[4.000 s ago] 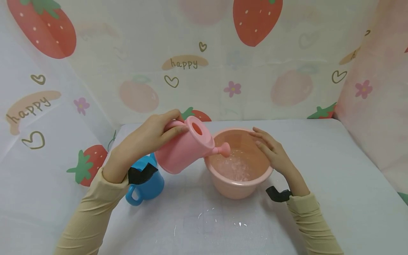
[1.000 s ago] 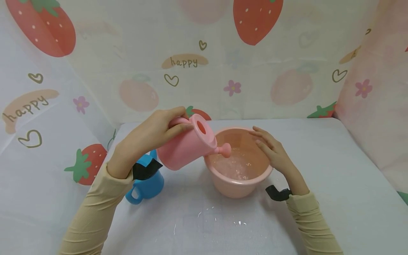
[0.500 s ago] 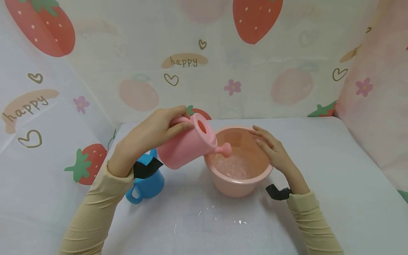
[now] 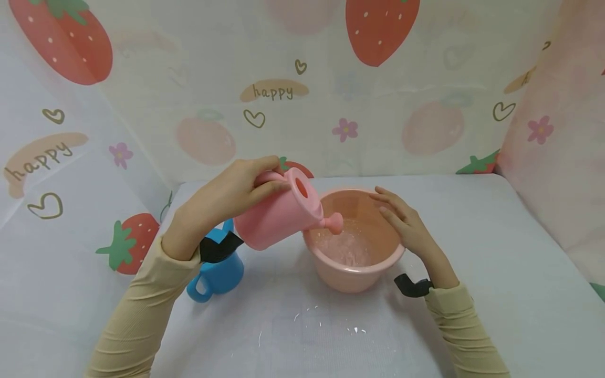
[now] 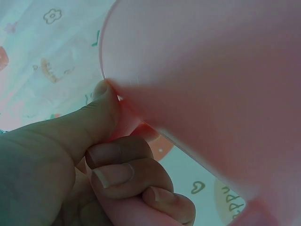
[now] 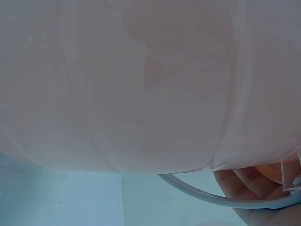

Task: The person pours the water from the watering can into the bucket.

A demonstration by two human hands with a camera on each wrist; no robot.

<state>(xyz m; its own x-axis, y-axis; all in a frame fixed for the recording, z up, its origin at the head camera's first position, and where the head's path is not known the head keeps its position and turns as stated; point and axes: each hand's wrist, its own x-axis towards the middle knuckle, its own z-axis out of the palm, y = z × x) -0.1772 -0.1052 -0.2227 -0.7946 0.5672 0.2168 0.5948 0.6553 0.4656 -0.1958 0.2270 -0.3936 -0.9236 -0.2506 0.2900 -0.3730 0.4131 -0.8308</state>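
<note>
My left hand [image 4: 236,186] grips the handle of a pink watering can [image 4: 279,215], tilted so that its spout points right. The spout's rose [image 4: 333,223] hangs over the left inside of a pink basin [image 4: 352,281]. Disturbed water with bubbles shows in the basin; the stream itself is hard to make out. In the left wrist view, the thumb presses the can's edge and the fingers [image 5: 136,174] curl round the handle. My right hand [image 4: 404,223] holds the basin's right rim, thumb inside; the right wrist view shows its fingers [image 6: 254,186] at the outer side.
A blue watering can [image 4: 219,275] stands on the table at left, partly hidden behind the left wrist's black strap [image 4: 219,248]. Several water drops lie on the white tabletop [image 4: 326,346] in front of the basin. Strawberry-printed sheets [image 4: 279,136] enclose the back and sides.
Compared with 4 seconds ago, the pink can has risen slightly, shifted a little right and tilted further. The bubbling in the basin keeps changing. My right hand has stayed on the rim.
</note>
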